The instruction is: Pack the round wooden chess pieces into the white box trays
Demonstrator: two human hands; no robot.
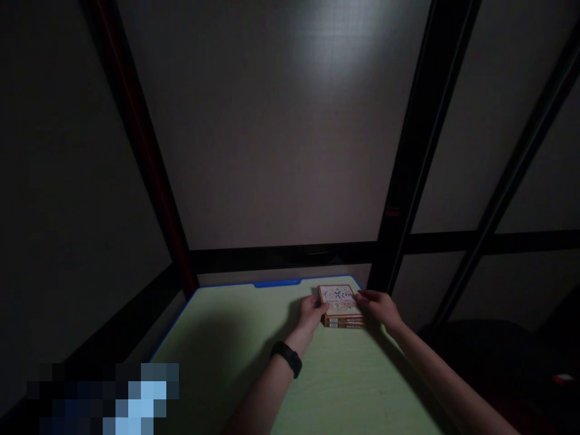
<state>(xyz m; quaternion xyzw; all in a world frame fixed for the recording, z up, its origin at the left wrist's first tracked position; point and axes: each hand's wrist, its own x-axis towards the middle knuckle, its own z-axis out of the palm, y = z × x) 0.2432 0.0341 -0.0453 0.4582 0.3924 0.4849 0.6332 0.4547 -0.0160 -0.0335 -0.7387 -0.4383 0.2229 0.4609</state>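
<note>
Lighting dim. A large pale panel (pixel 290 133) is seen directly beyond the green tabletop (pixel 339 374), crossed low down by a dark rail (pixel 285 257). It is flanked by a reddish-dark post (pixel 140 139) on the left and a wide black post (pixel 423 121) on the right. Forward reach past the far edge is blocked by this panel; whether it is touched by the tabletop cannot be told. To the right, below tabletop level, a dark rounded mass (pixel 489 344) is noted, too dim to be identified, with a small red-and-white item (pixel 564 379) near it.

A small stack of books (pixel 339 302) is located at the far right part of the tabletop, close to the far edge and near the right corner, cover up, spines facing the wearer. It is flanked by both hands, which are held apart. The left side is touched by the left hand (pixel 312 311), thumb over the cover's near corner; a black wristband (pixel 287 359) is worn. The right side is met by the fingertips of the right hand (pixel 380 307). Whether either is clamped tight cannot be told.

The blue rim (pixel 173 326) is visible along the left and far sides. More surface is offered leftward and toward the wearer than beyond the stack.
</note>
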